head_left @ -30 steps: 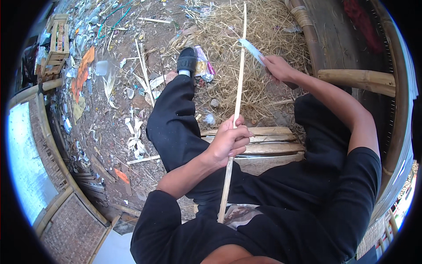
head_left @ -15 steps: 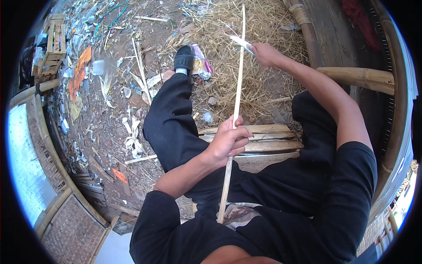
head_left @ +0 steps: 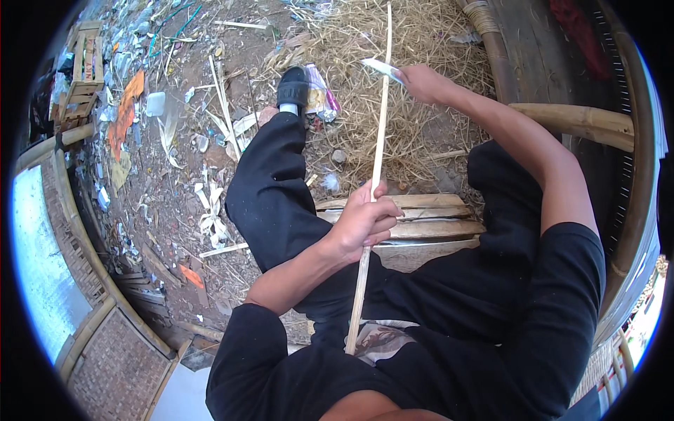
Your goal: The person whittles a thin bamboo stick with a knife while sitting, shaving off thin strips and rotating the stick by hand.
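Note:
A long, pale bamboo strip [head_left: 380, 151] runs from against my shirt out over the straw. My left hand [head_left: 361, 223] is wrapped round it near its middle, above my lap. Farther out, my right hand [head_left: 423, 85] grips a knife [head_left: 382, 68], whose bright blade lies across the strip near the far end. The knife's handle is hidden inside my fingers.
Shavings and straw [head_left: 428, 49] cover the ground ahead. Wooden slats [head_left: 428, 228] lie between my legs. Litter and an orange scrap [head_left: 126, 105] are strewn to the left, with a wooden crate [head_left: 86, 67] beyond. A bamboo rail [head_left: 576, 125] stands at the right.
The knife and my right hand have shifted very slightly toward the left and nearer me along the strip. My left hand keeps its hold in almost the same place.

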The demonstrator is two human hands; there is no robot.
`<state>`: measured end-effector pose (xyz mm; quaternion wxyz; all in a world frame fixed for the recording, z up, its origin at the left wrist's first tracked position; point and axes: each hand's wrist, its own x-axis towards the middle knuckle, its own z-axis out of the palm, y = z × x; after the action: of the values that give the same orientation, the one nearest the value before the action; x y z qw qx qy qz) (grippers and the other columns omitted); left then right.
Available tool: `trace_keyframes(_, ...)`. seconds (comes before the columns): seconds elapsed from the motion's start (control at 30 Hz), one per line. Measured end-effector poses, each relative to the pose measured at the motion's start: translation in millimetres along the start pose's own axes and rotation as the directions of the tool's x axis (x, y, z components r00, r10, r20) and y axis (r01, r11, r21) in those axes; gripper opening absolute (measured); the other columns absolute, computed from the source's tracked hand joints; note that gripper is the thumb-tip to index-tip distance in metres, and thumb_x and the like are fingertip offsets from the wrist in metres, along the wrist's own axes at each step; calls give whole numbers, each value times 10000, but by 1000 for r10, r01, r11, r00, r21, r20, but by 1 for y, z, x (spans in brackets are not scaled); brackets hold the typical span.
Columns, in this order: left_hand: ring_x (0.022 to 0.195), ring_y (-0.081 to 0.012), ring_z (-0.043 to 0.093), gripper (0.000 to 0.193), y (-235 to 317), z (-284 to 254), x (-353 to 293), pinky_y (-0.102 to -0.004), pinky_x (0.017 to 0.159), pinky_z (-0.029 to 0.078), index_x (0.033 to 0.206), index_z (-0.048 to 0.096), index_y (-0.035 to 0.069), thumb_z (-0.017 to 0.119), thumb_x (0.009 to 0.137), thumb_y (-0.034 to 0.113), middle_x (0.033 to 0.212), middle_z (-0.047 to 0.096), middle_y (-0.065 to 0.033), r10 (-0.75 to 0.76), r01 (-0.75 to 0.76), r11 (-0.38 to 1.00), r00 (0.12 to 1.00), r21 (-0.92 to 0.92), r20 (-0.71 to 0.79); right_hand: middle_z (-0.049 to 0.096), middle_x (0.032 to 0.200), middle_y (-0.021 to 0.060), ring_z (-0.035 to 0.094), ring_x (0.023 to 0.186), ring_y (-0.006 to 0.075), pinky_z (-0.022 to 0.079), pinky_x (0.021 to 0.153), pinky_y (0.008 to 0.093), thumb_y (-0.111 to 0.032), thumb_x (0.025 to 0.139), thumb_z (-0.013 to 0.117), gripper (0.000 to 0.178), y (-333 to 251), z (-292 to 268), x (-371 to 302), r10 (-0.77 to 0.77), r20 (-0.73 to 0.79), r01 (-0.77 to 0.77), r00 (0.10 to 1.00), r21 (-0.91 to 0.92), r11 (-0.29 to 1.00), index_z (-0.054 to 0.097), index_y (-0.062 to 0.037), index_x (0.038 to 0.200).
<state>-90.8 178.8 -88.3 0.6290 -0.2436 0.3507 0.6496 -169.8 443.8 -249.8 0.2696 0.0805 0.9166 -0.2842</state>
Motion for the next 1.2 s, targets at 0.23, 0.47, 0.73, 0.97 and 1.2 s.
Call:
trace_keyframes(0.23,337,-26,217,335,-1,-7,-5,-205,276,154,839,314,164,484,808,-124,545,336,57,-14,14,1000,1000,4,-19,484,650,71,421,499,159,434,513,359,-359,1026,244,460,-19,-3,-41,-41,121,27,992,116,993,521,-28,865)
trace_keyframes(0.47,337,-25,218,355,1,-2,2,-206,276,152,837,304,164,490,790,-135,547,336,54,3,-3,1000,1000,30,-10,531,659,124,515,595,223,459,626,421,-360,1022,268,479,4,-4,5,70,48,-72,996,42,997,536,0,853)
trace_keyframes(0.73,334,-24,225,354,-4,-5,-6,-209,270,162,836,302,162,496,790,-131,547,338,52,-37,39,998,999,39,-29,504,616,128,478,522,221,458,597,427,-338,1020,279,461,-9,8,-55,-129,-22,130,991,174,976,565,-9,870)
trace_keyframes(0.97,338,-22,231,341,0,-8,-7,-203,283,154,849,316,161,489,797,-129,555,340,53,-1,3,999,998,32,-64,566,683,191,531,592,288,461,656,454,-335,1013,291,454,-43,8,-68,-242,50,229,969,186,955,555,-5,849)
trace_keyframes(1.2,346,-20,239,352,-4,-5,2,-200,285,158,837,314,164,503,799,-130,549,344,56,-6,6,1000,999,18,-39,528,645,133,513,557,273,459,606,446,-371,1018,256,455,6,2,-13,-123,-68,128,990,66,990,528,-37,872)
